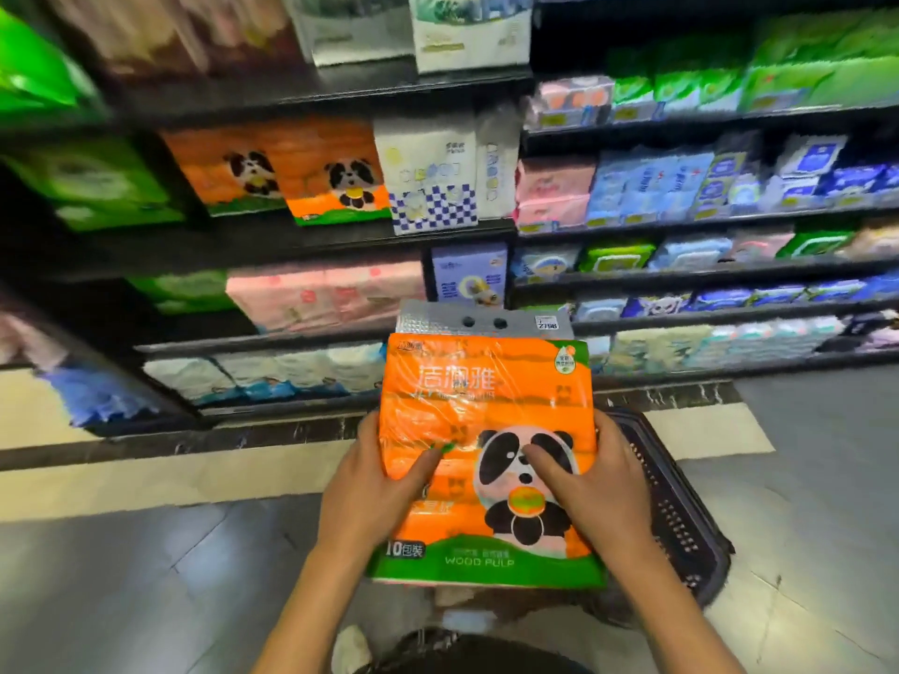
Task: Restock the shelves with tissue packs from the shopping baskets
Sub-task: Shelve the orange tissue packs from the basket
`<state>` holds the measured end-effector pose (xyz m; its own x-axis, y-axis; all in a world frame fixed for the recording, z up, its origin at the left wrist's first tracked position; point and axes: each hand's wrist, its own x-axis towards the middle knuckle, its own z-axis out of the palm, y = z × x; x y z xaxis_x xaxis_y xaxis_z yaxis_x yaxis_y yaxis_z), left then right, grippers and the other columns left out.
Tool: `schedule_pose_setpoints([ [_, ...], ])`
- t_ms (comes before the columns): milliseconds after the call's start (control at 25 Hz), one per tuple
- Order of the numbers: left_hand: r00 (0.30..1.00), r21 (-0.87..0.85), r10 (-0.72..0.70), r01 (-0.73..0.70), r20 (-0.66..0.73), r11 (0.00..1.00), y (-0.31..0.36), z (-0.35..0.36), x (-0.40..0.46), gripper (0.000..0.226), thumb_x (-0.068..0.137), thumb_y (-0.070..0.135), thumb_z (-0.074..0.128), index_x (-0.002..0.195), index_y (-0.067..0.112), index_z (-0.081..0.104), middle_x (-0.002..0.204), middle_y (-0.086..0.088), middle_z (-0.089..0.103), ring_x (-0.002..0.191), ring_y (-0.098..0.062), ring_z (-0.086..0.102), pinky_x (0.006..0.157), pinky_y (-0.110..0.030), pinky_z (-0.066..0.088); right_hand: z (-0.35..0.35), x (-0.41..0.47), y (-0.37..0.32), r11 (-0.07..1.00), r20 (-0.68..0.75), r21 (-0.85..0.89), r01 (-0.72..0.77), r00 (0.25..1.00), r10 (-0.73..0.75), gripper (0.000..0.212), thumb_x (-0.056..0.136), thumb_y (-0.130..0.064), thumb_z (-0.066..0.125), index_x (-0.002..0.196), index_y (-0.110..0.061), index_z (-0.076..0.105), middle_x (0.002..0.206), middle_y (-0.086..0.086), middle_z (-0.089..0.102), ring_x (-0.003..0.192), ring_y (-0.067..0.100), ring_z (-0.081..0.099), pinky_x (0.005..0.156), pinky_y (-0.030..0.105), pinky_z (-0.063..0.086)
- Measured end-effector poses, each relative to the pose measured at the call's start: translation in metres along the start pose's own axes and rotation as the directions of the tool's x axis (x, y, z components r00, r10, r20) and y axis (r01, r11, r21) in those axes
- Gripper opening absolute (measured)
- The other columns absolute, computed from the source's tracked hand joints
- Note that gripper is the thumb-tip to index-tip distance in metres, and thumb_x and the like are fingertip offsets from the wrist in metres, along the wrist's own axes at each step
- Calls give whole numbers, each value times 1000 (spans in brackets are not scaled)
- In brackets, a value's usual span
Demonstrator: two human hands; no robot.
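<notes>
Dark store shelving (272,245) packed with tissue and wipes fills the background ahead of me, above a pale tiled floor. My grip first: both hands are clamped on one orange panda tissue pack (486,459), holding it upright in the air between me and the shelves. My left hand (369,488) wraps the pack's left edge, thumb laid across the front film; my right hand (588,484) grips the right edge with its thumb pressed on the panda's face. Fingers behind the pack are hidden, so I cannot tell how far they reach. Both forearms rise from the bottom of the view and angle inward, wrists roughly level. Behind and just right of the pack sits a dark shopping basket (681,518) on the floor, mostly hidden, and its contents are out of sight. I judge this as the carry step: pack lifted clear, not yet shelved. Matching orange panda packs (335,182) stand on a higher shelf to the upper left, so the next move likely calls for raising the pack up and leftward, then sliding it in beside them.
</notes>
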<state>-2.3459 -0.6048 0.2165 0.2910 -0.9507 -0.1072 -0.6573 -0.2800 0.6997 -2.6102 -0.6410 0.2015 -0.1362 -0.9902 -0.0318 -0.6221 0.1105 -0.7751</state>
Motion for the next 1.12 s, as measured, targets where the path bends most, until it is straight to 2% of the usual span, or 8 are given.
schedule_pose_setpoints([
  [200, 986, -110, -146, 136, -83, 985, -99, -78, 5, 86, 65, 93, 50, 135, 47, 31, 130, 6, 61, 112, -21, 62, 90, -49, 53, 107, -5, -82, 991, 126, -42, 125, 985, -119, 77, 67, -74, 72, 127, -30, 52, 119, -6, 63, 112, 19, 60, 86, 37, 50],
  [360, 973, -140, -224, 214, -61, 967, -176, -149, 26, 86, 60, 97, 47, 131, 53, 29, 125, 11, 62, 109, -19, 63, 89, -50, 54, 199, -25, -147, 986, 160, -28, 166, 974, -159, 61, 70, -63, 79, 118, -36, 52, 109, -8, 64, 107, 21, 62, 83, 38, 50],
  [440, 973, -163, -225, 214, -53, 963, -201, -176, 38, 81, 64, 93, 52, 131, 54, 29, 123, 12, 62, 106, -16, 63, 86, -48, 55, 227, -27, -175, 986, 170, -34, 164, 973, -156, 62, 71, -61, 81, 120, -35, 53, 109, -10, 62, 107, 20, 62, 81, 35, 47],
  [560, 971, -219, -230, 210, -71, 953, -223, -204, 58, 72, 71, 85, 59, 129, 53, 32, 125, 13, 62, 106, -13, 63, 81, -39, 53, 255, -20, -203, 978, 158, -52, 200, 969, -190, 68, 70, -62, 80, 124, -29, 55, 116, -5, 65, 107, 19, 63, 80, 32, 47],
  [680, 963, -281, -264, 240, -51, 929, -233, -223, 87, 70, 70, 80, 63, 128, 51, 36, 124, 13, 63, 97, -7, 62, 71, -29, 46, 280, -2, -225, 978, 161, -42, 203, 968, -194, 68, 71, -66, 77, 126, -33, 53, 115, -8, 65, 105, 14, 62, 78, 32, 47],
  [840, 941, -250, -331, 307, -62, 918, -239, -244, 138, 83, 63, 90, 58, 132, 50, 37, 117, 16, 63, 100, -12, 63, 87, -41, 52, 322, 41, -245, 980, 207, 23, 198, 958, -198, 59, 70, -76, 69, 115, -43, 52, 105, -18, 64, 97, 8, 62, 75, 33, 51],
  [960, 933, -195, -334, 305, -133, 932, -246, -271, 199, 84, 59, 95, 53, 129, 52, 37, 109, 18, 58, 98, -15, 60, 88, -41, 50, 367, 90, -273, 980, 222, 55, 193, 954, -201, 59, 69, -80, 63, 114, -44, 51, 106, -19, 61, 99, 7, 61, 75, 31, 51],
  [1120, 939, -170, -304, 277, -161, 946, -242, -305, 275, 53, 67, 83, 62, 111, 68, 38, 103, 24, 63, 96, -12, 65, 87, -43, 53, 400, 155, -317, 970, 278, 117, 214, 930, -239, 60, 71, -80, 65, 117, -45, 48, 109, -18, 60, 100, 5, 60, 77, 30, 52],
])
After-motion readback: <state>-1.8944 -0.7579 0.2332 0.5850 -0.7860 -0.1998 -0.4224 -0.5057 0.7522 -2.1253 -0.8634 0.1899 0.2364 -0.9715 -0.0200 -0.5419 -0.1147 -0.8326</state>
